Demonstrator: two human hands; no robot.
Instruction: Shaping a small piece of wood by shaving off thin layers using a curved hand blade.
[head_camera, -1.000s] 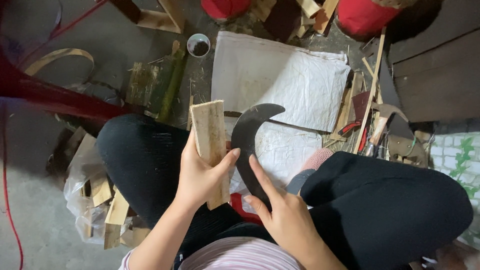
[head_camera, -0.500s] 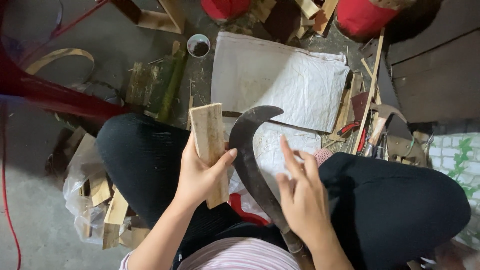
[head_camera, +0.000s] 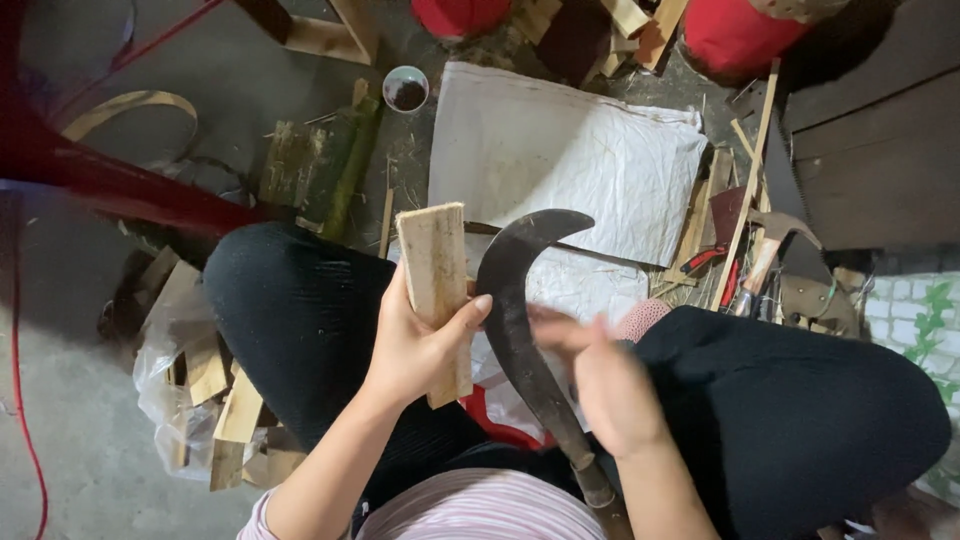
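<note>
**Inspector:** Head view, left hand?

**Recorder:** The left hand (head_camera: 415, 345) was closed around a flat wooden slat (head_camera: 436, 290), held upright above the lap, thumb on its right edge and fingers wrapped behind it.

**Inspector:** And the right?

**Recorder:** The right hand (head_camera: 600, 385) was blurred. It lay against the dark curved billhook (head_camera: 520, 330), just right of the blade; whether its fingers gripped the tool could not be told. The hooked tip stood beside the slat's top, and the handle ran down toward the body.

**Inspector:** Surroundings?

**Recorder:** A white woven sack (head_camera: 560, 150) lay spread on the floor ahead of the knees. A small cup (head_camera: 406, 88) stood to its left, a hammer (head_camera: 765, 250) among scraps to its right, and a plastic bag of wood offcuts (head_camera: 200, 385) sat beside the left leg.
</note>
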